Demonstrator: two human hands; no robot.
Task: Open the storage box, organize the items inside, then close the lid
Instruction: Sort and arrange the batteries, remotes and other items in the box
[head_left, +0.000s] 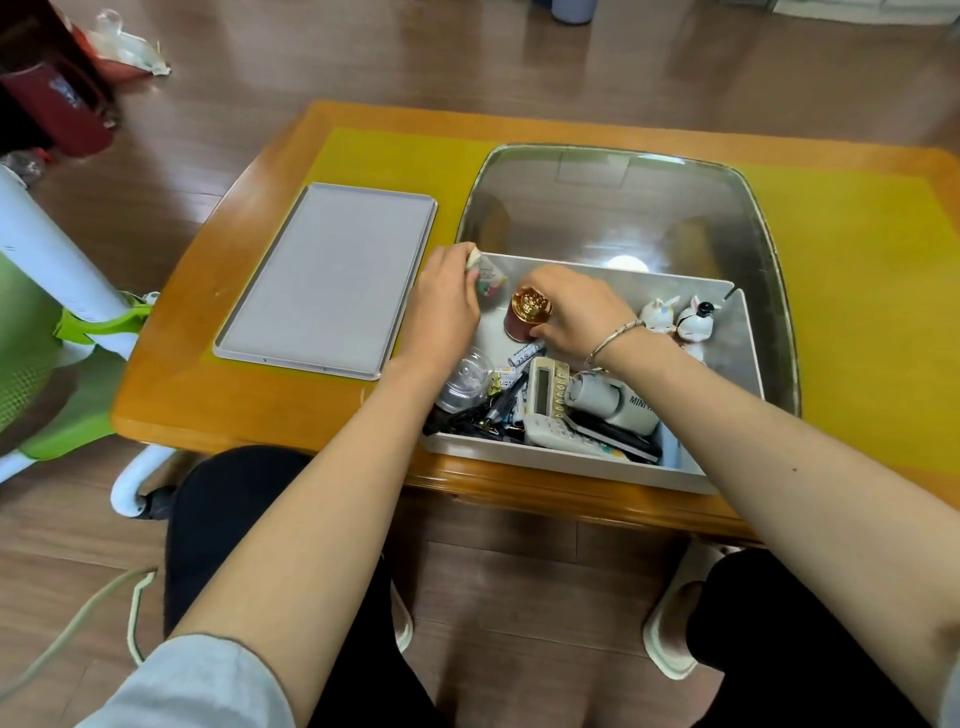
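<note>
1. Two hands worked inside the white rectangular plastic storage box (724, 470). The left hand (448, 296) pinched a small pale packet with coloured print (487, 274) at the box's far-left corner. The right hand (576, 314) curled its fingers beside a dark red jar with an embossed gold lid (529, 313); whether it truly gripped the jar could not be told.
2. Sorting looked to be the step in hand: the box stood open on the counter (249, 405), and its flat grey lid (324, 280) lay well apart to the left on the yellow mat (852, 291).
3. Next, the jar probably needed standing upright against the far wall, which called for a firmer hold.
4. Near the right wrist stood two white rabbit figurines (678, 318) in the far-right corner.
5. Toward the near wall lay a jumble: a clear plastic dome cup (464, 382), a grey calculator (548, 410), a white cylindrical device (610, 402), black pens (498, 408) and a battery (524, 354). This clutter could hinder placing anything there.
6. Behind the box sat a large metal tray (623, 208).
</note>
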